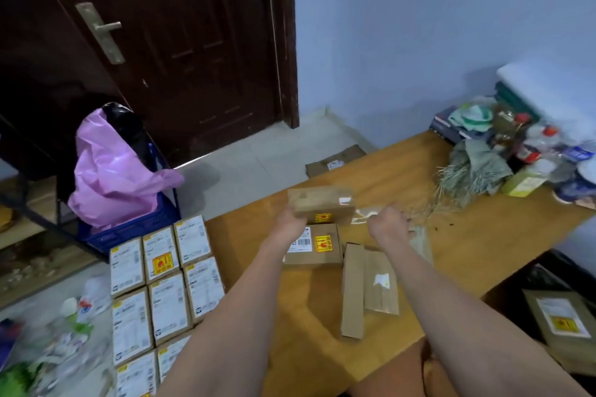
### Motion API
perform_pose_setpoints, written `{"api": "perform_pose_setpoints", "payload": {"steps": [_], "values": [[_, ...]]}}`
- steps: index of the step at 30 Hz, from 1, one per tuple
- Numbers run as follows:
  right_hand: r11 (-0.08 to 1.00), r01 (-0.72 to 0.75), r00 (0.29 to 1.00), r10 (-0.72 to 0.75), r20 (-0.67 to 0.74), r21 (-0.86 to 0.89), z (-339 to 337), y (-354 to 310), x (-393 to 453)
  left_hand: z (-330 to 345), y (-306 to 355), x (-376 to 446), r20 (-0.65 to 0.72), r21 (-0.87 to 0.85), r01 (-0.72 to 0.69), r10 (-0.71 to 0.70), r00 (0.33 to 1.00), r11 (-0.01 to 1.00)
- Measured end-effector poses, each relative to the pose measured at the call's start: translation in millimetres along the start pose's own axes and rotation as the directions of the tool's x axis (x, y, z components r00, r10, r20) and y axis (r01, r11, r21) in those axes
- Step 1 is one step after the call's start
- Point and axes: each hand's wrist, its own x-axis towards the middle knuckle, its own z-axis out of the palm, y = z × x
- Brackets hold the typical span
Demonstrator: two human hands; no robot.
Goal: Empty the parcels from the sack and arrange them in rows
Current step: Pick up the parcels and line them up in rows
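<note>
While the left hand (pixel 290 219) grips a brown cardboard parcel (pixel 321 205) by its near-left corner above the wooden table (pixel 467 245), the right hand (pixel 388 224) pinches a clear plastic sack (pixel 367 214) beside it. A red-and-yellow sticker (pixel 323 218) marks the parcel; its print is unreadable. White-labelled boxes (pixel 164 287) lie in rows on the floor.
</note>
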Motion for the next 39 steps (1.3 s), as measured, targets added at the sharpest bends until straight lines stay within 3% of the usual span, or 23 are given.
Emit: {"api": "perform_pose_setpoints", "payload": {"steps": [9, 20, 31, 35, 39], "values": [[0.969, -0.198, 0.963, 0.221, 0.158, -0.148, 6.3, 55.8, 74.8, 60.0, 27.1, 27.6, 0.046, 0.071, 0.046, -0.049, 0.998, 0.996], [0.927, -0.157, 0.931, 0.254, 0.263, -0.341, 27.8, 76.7, 113.6, 80.9, 29.2, 54.4, 0.007, 0.136, 0.104, -0.106, 0.994, 0.985], [0.927, -0.129, 0.941, 0.227, 0.252, -0.353, 35.5, 79.6, 121.7, 77.3, 23.4, 64.2, -0.010, 0.116, 0.144, -0.144, 0.990, 0.983], [0.906, -0.073, 0.971, 0.160, 0.176, -0.417, 22.1, 70.2, 119.0, 74.2, 28.7, 64.3, -0.008, 0.096, 0.137, -0.137, 0.991, 0.986], [0.928, -0.062, 0.990, 0.104, 0.097, -0.367, 2.1, 44.1, 111.1, 69.6, 34.6, 61.5, 0.007, 0.062, 0.120, -0.120, 0.993, 0.991]]}}
